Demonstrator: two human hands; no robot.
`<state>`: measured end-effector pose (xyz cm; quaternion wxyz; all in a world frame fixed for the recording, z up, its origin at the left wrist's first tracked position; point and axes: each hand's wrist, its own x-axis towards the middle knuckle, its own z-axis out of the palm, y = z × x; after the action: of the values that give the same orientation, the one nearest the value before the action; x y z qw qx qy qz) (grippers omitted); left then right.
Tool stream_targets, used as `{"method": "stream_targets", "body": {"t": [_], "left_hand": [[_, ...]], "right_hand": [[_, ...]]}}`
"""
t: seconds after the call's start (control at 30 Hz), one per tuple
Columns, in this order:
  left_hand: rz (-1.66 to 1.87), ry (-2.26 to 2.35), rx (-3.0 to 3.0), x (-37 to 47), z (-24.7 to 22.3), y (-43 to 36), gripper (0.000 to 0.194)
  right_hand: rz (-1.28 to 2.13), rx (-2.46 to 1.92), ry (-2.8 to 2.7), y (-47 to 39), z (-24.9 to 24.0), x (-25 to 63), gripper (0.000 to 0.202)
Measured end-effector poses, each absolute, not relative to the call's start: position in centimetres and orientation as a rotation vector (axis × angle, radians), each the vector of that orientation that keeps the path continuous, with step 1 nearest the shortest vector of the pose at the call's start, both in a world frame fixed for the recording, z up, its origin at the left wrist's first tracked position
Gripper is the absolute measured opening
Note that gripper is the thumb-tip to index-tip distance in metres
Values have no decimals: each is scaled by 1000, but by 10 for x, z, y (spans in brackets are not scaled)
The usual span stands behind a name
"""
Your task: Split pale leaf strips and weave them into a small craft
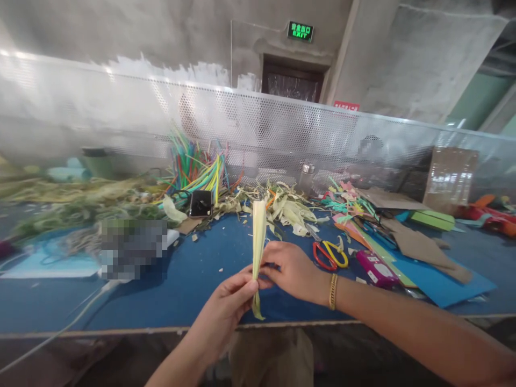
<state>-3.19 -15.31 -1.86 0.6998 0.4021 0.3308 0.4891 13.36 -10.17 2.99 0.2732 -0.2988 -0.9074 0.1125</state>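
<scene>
A pale yellow-green folded husk strip (258,231) stands upright over the front part of the blue table, its narrow end pointing down. My left hand (235,295) pinches it low down, with the thumb across its front. From the right, my right hand (288,269) reaches to the same strip, its fingertips closed at the strip's right edge and partly behind it. Red and yellow scissors (330,255) lie just right of my right hand. A pile of dry husks (292,209) lies beyond the strip.
Colourful stems (197,166) and a black device (200,203) lie at the back left. A purple packet (377,267), brown cardboard (419,242) and blue paper (447,279) are on the right. A perforated metal screen (258,123) runs behind the table (193,295).
</scene>
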Motion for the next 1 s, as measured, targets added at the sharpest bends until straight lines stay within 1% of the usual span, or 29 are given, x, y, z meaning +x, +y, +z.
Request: {"method": "stream_targets", "body": {"t": [0.07,0.17,0.27,0.33,0.5,0.63,0.87,1.0], "left_hand": [[1076,779,922,-35,-18,-150,16],[1200,835,878,-46,-18,-144,17],[1353,830,803,-57,-19,-142,17],[1354,838,802,-61,-19,-143,17],[1308,862,833,-63,-21,-145,14],[1369,818,732,-67,-20,-139,13],[1413,898,592,-71,-19,-134,18],[1415,888,634,-71,-18,-134,18]], "right_hand": [[321,-804,-2420,-97,37,136,10],[364,-805,-2435,-76,49,148,14],[511,-777,-2491,-43,58,166,16],[583,-816,-2495,-20,61,175,17],[452,-854,-2529,18,66,177,14],[325,-846,-2431,24,74,167,19],[320,-899,-2200,27,93,167,26],[348,-912,-2087,28,108,176,27]]}}
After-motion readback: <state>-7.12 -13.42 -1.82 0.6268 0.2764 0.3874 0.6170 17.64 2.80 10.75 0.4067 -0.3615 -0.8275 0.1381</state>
